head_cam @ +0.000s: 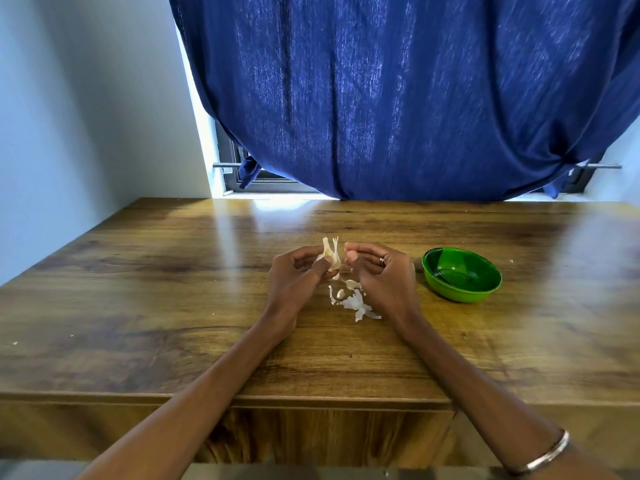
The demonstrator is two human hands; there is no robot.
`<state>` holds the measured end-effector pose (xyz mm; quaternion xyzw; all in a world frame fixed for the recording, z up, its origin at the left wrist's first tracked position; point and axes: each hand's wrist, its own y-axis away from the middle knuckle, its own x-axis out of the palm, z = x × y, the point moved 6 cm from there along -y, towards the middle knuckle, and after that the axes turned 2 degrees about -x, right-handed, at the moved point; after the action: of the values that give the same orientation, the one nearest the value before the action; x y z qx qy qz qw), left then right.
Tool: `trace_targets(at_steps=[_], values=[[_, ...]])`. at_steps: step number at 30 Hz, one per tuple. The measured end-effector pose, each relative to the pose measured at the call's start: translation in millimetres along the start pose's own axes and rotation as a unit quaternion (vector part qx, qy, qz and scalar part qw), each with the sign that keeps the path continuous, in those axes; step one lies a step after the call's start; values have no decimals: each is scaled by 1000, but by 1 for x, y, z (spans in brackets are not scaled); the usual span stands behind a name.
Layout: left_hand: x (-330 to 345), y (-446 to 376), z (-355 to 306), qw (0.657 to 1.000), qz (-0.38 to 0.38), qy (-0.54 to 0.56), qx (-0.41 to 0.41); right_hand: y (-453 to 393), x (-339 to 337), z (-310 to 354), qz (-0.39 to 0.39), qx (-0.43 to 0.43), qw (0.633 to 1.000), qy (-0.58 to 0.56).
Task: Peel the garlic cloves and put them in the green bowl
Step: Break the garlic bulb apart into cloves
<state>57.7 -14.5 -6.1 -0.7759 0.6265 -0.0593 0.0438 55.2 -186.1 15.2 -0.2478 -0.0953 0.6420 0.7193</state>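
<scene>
Garlic point(329, 255), papery tips pointing up-frame, sits at frame centre, pinched in the left hand point(298, 271); that hand's fingers curl round it. The right hand point(379, 270) hovers just beside it, fingers loosely curled, apparently holding nothing, though a small piece could be hidden. Peel scraps point(353, 301) lie on the bench point(173, 271) below. Right of centre, the green bowl point(461, 279) looks empty, nearer the right hand.

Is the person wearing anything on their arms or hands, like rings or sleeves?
No sleeves show: both forearms are bare. The right hand has a ring on one finger, and a thin silver-coloured bangle sits round the right wrist. The left hand shows nothing worn.
</scene>
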Motion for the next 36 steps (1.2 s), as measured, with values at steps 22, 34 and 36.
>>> trace_targets(at_steps=[22,34,36], values=[[-3,-5,5,1000,18,-9,20,0,-4,-5,-7,44,999,-28],[3,5,-12,991,17,-100,88,2,6,2,49,4,998,-34],[5,8,-15,990,28,-98,101,3,6,2,46,-1,998,-43]])
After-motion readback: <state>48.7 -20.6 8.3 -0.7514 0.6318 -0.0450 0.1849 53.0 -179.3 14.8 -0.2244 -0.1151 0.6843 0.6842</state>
